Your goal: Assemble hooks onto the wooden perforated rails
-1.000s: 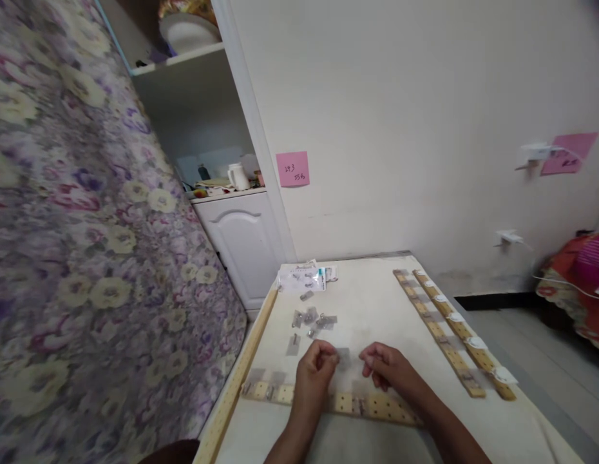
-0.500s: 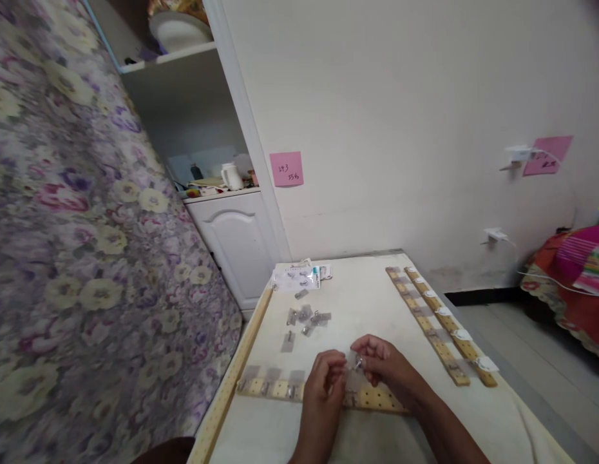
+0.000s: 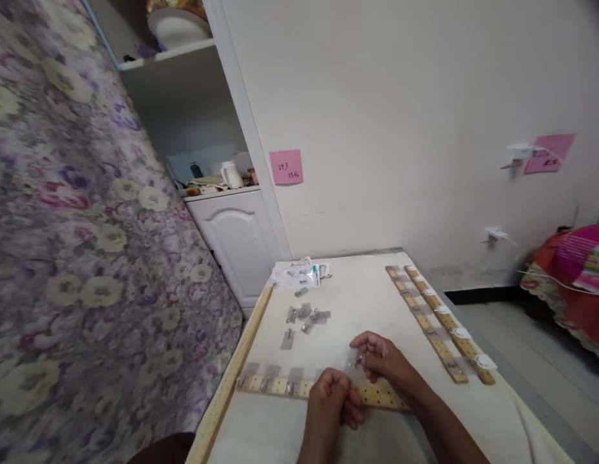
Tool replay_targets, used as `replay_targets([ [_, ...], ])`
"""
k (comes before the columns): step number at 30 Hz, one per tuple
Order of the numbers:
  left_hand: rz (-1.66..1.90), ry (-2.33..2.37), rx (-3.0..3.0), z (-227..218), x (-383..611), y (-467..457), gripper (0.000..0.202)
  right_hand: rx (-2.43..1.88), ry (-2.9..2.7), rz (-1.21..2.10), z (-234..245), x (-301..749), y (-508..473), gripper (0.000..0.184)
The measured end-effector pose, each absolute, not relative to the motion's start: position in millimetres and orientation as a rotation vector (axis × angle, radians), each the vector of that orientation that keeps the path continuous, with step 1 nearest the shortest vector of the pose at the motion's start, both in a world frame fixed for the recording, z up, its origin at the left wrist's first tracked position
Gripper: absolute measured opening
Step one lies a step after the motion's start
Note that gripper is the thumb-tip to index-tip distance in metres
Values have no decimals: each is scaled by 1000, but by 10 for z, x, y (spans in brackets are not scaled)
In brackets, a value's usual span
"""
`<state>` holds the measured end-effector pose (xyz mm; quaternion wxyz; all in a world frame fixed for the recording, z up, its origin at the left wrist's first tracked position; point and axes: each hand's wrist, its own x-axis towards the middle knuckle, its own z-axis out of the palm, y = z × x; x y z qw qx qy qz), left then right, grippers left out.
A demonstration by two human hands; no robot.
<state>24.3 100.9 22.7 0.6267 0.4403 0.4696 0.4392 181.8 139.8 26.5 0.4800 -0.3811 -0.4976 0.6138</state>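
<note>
L hand [image 3: 332, 396] dropped twd near edge of table [image 3: 261, 432], half-curled, hold unclear; R hand [image 3: 377, 357] pinches clear hook [image 3: 355, 364] by wood strip [image 3: 382, 395], long axis L-R.

A floral curtain [image 3: 87, 245] hangs left of a white cupboard [image 3: 236, 241] and pale wall [image 3: 400, 129]

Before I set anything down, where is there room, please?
Free cloth: between the loose hooks and right-side strips; on the near side of the front strip, left of the left hand. Crowded: those hooks, and around the right hand.
</note>
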Motion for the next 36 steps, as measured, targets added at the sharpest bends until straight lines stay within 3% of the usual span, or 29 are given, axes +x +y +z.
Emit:
replay_targets([
  [9, 1022, 1081, 928, 255, 312, 951, 23, -941, -1308, 1482, 266, 1824, 1386, 38],
  [15, 1039, 1049, 752, 274, 424, 847, 31, -970, -1378, 1498, 218, 1929, 1405, 26],
  [24, 998, 1111, 446, -120, 793, 648, 54, -1111, -1689, 1483, -100, 2220, 1464, 15],
  [30, 994, 1121, 365, -246, 845, 689, 44, -1171, -1711, 1428, -205, 2265, 1488, 13],
  [36, 900, 1166, 313, -180, 929, 687, 14, -1238, -1714, 1409, -283, 2335, 1513, 15],
])
